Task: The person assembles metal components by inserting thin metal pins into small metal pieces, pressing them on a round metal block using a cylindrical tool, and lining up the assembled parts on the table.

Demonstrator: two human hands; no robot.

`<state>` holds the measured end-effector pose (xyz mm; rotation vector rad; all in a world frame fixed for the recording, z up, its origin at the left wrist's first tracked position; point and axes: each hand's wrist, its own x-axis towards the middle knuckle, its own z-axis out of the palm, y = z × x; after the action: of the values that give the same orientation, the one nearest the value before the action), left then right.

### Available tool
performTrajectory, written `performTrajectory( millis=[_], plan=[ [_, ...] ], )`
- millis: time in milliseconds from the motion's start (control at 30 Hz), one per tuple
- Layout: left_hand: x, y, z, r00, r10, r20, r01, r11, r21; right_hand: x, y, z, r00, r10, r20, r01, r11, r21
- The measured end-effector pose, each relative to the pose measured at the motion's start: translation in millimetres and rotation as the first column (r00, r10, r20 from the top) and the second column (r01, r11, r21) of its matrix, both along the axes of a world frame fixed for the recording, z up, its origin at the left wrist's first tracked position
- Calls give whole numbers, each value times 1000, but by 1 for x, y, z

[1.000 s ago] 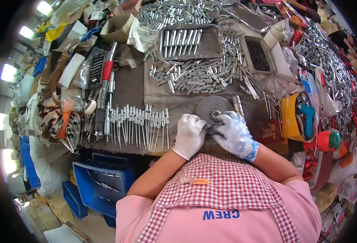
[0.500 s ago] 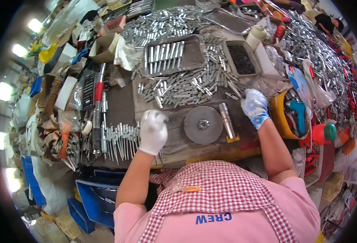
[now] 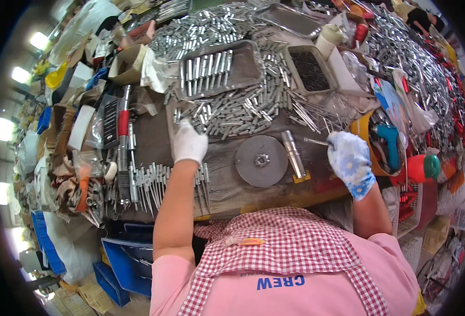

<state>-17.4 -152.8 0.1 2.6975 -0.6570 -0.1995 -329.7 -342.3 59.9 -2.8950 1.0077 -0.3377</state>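
A: Right hand?
B: Right of centre; fingers pinching a thin rod; a steady end grip seems advisable;
A: Left hand?
B: Left of centre, near the metal pieces; whether grasping, cannot tell.

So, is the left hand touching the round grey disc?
Apart. The head view shows a strip of dark bench plainly separating the gloved left hand from the round grey disc.

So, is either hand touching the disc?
No, the left hand is left of the disc and the right hand right of it, both clear.
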Motion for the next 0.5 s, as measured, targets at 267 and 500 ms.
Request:
performTrajectory(
  millis=[267, 500],
  plan=[
    [-73, 18, 16, 821, -495, 284, 569, 746, -347, 8, 14, -39, 950, 73, -305, -11, 980, 199],
    [-127, 31, 25, 749, -637, 180, 618, 576, -535, 6, 29, -30, 981, 21, 191, -61, 977, 204]
  ],
)
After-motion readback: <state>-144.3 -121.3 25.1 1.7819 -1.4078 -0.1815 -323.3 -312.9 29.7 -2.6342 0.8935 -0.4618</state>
